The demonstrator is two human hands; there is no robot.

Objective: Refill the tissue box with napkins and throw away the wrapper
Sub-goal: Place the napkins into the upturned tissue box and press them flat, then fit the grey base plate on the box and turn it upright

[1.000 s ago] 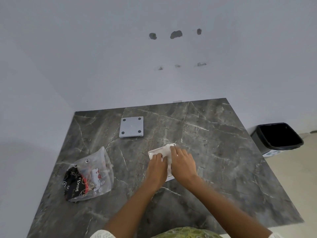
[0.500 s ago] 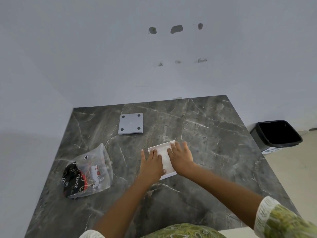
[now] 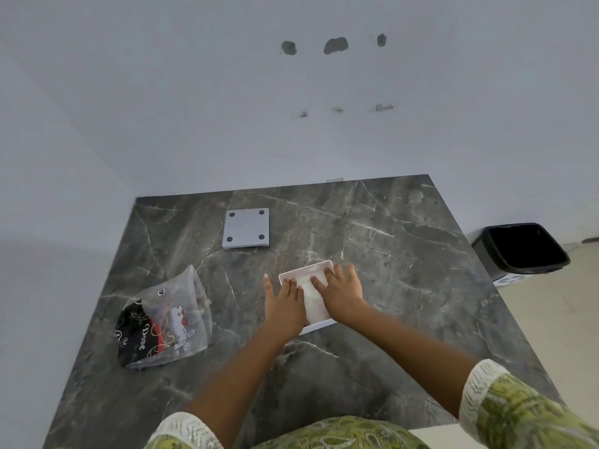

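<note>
A white open-topped tissue box (image 3: 310, 271) sits at the middle of the dark marble table, with white napkins (image 3: 311, 298) lying inside it. My left hand (image 3: 282, 303) rests flat on the box's left side, fingers spread. Over the right side my right hand (image 3: 340, 291) presses flat on the napkins. Neither hand grips anything. The clear plastic wrapper (image 3: 167, 319), printed in black and red, lies crumpled at the table's left. The box's grey lid (image 3: 246, 227), with four dark dots, lies flat further back.
A black waste bin (image 3: 522, 247) stands open on the floor beyond the table's right edge. The marble table (image 3: 405, 270) meets a plain white wall at its far and left sides. My green patterned sleeves show at the bottom.
Both hands went from bunched over the napkins to flat with fingers spread. The napkins now lie lower inside the box. The wrapper and lid stayed put.
</note>
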